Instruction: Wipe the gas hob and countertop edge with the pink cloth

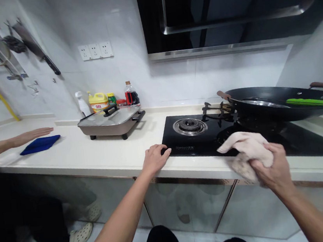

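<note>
My right hand point(275, 166) grips a pale, stained cloth point(245, 148) in front of the gas stove's front edge, its loose end hanging over the black glass. On the counter's front edge, at the near left corner of the gas stove point(176, 144), rests my left hand point(155, 160). It holds nothing, and its thumb is apart from the fingers. The stove's left burner point(190, 126) has no pan support on it. A black wok point(284, 112) with wooden handles sits at the right, a lid and a bright green-handled utensil point(312, 102) inside it.
Left of the stove stands an electric pan point(106, 127) with a glass lid. Several bottles point(99, 101) line the wall behind it. At far left, a co-worker's hand point(33, 135) is by a blue cloth point(40, 144). A range hood point(224, 11) hangs overhead.
</note>
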Tool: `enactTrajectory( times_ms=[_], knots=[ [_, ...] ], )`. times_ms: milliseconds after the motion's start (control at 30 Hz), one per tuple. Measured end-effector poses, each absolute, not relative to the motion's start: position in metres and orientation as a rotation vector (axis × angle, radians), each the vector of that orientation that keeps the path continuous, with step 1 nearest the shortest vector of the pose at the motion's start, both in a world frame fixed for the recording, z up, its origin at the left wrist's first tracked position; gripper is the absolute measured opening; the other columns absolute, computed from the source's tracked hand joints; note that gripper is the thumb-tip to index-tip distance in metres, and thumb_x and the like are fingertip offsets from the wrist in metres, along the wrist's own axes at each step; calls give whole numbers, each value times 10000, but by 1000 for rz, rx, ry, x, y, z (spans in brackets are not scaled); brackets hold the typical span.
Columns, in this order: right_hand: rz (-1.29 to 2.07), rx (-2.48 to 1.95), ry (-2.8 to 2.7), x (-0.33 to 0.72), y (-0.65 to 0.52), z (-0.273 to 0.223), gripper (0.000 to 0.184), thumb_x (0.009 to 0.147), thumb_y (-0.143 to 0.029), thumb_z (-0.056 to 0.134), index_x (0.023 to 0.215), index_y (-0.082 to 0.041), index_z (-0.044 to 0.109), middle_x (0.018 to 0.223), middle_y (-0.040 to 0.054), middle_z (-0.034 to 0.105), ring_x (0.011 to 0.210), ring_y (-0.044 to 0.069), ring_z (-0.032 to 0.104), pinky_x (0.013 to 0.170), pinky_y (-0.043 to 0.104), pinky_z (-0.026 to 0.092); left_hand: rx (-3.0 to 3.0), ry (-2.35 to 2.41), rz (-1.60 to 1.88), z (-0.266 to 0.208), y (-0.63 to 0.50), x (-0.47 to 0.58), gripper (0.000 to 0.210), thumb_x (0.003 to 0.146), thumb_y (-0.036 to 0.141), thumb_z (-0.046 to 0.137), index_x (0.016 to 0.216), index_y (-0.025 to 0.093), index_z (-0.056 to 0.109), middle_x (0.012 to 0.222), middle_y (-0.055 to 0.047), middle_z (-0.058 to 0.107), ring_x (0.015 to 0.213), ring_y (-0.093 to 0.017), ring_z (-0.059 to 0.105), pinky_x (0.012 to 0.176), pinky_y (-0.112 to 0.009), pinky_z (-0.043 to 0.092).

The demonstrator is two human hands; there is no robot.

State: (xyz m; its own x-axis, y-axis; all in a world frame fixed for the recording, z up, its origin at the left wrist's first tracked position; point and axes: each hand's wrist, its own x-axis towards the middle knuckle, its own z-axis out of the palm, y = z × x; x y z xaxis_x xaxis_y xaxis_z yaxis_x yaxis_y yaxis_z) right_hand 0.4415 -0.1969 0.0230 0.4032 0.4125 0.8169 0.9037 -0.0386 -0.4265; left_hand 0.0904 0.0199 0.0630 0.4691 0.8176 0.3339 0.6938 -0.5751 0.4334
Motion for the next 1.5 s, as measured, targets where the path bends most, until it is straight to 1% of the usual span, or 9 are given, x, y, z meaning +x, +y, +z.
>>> enactTrajectory(
  times_ms=[200, 333, 467, 600, 767, 967, 1300, 1433, 1500],
  knots=[
    [-684, -1534, -1327, 376, -114, 108, 484, 773, -506, 594, 1134, -184, 622, 1192, 159, 553, 1204, 363, 497, 1031, 529, 417, 2494, 1301, 770, 61, 21, 89, 324, 1011, 485, 534, 1163, 277, 730, 1296, -47, 729, 1320, -280, 582, 1151, -461, 374],
    [-654, -1747, -1494, 353, -93, 95, 479, 828, -508, 586, 1170, -183, 671, 1416, 191, 502, 1315, 380, 427, 1064, 536, 364, 2500, 1291, 784, 60, 21, 88, 320, 1011, 476, 537, 1164, 275, 734, 1294, -45, 733, 1319, -278, 588, 1144, -456, 382],
    [-292, -2139, -1757, 356, -100, 70, 485, 867, -506, 563, 1223, -210, 708, 1478, 153, 545, 1346, 370, 425, 1079, 539, 343, 2499, 1284, 797, 57, 23, 89, 335, 1014, 495, 532, 1162, 268, 727, 1290, -55, 732, 1313, -279, 587, 1138, -463, 383],
    [-241, -2200, -1778, 350, -97, 78, 604, 923, -669, 472, 1277, -244, 713, 1609, 135, 436, 1464, 396, 322, 1142, 572, 265, 2505, 1283, 806, 56, 24, 90, 343, 1012, 505, 535, 1162, 263, 725, 1280, -62, 733, 1306, -281, 588, 1141, -467, 379],
    [-167, -2184, -1889, 314, -78, 80, 564, 946, -591, 488, 1311, -208, 681, 1355, 164, 658, 1248, 373, 549, 1054, 553, 337, 2505, 1269, 805, 55, 26, 89, 354, 1024, 496, 510, 1171, 256, 725, 1300, -65, 727, 1312, -280, 583, 1148, -474, 375],
    [-238, -2158, -1816, 327, -93, 70, 478, 1011, -529, 386, 1109, -233, 748, 1181, 103, 749, 1171, 295, 613, 1011, 459, 375, 2540, 1245, 788, 54, 27, 85, 346, 1024, 475, 508, 1203, 265, 716, 1331, -66, 718, 1331, -281, 574, 1152, -478, 378],
    [-491, -2327, -1565, 458, -169, 40, 541, 1000, -540, 347, 1133, -240, 777, 1273, 101, 730, 1198, 298, 645, 945, 419, 487, 2560, 1240, 770, 55, 24, 84, 370, 1016, 474, 520, 1248, 247, 698, 1349, -80, 700, 1341, -289, 568, 1155, -463, 380],
    [-504, -2493, -1177, 507, -189, 30, 599, 952, -650, 372, 1208, -295, 780, 1363, 154, 652, 1203, 387, 623, 906, 532, 505, 2559, 1239, 773, 55, 23, 86, 362, 1015, 468, 526, 1244, 241, 691, 1339, -84, 702, 1334, -291, 571, 1148, -464, 381],
    [-559, -2497, -1072, 514, -189, 31, 633, 935, -675, 371, 1163, -270, 800, 1269, 215, 662, 1150, 437, 619, 872, 620, 491, 2557, 1254, 778, 56, 22, 88, 351, 1009, 463, 535, 1235, 244, 691, 1337, -87, 703, 1331, -296, 573, 1147, -468, 380]
  ],
)
